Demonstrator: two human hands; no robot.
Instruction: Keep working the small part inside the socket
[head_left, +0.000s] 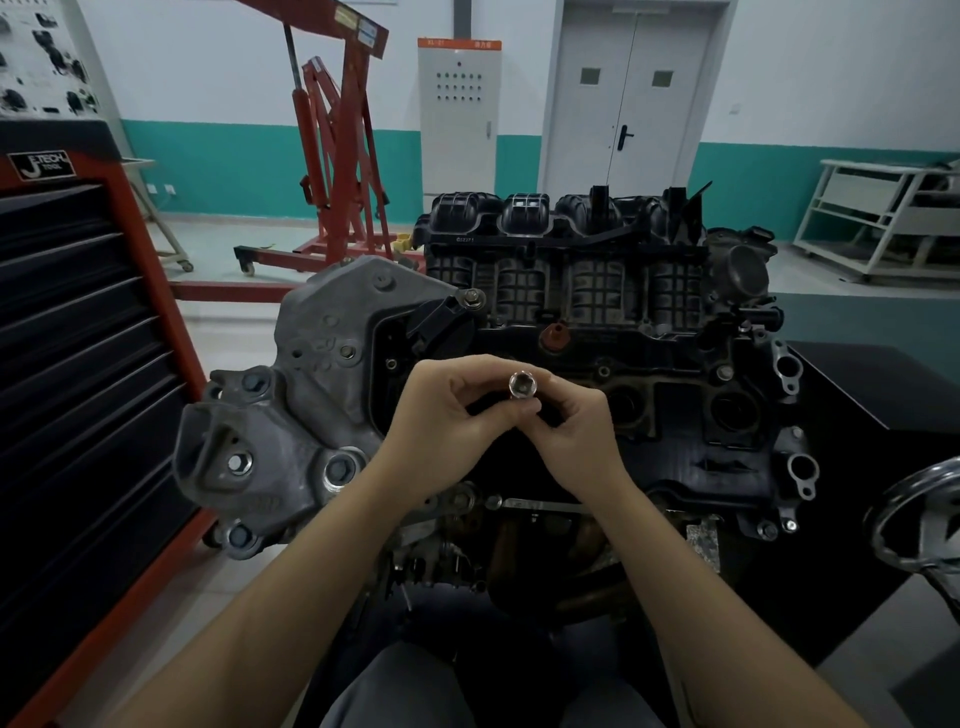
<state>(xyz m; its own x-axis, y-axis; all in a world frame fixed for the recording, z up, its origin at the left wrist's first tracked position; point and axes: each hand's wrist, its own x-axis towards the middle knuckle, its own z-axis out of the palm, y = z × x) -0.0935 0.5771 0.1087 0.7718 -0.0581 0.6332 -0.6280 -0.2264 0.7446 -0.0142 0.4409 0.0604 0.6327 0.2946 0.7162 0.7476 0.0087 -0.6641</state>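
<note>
A small chrome socket (521, 385) is held up in front of me, its open end facing the camera. My right hand (574, 434) pinches it between thumb and fingertips. My left hand (441, 415) has its fingers curled beside the socket, with the thumb and fingertips touching its left side. Both hands hover over a car engine (691, 410) on a stand, above its dark valve cover. A grey cast timing cover (306, 384) with several bolts sits just left of my left hand.
A red and black tool cabinet (83, 332) stands at the left. A red engine hoist (337, 156) is behind the engine, with a grey electrical cabinet (460, 114) and double doors (628, 93) at the back wall. A white trolley frame (883, 218) stands at the right. A chrome handwheel (919, 519) is at the right edge.
</note>
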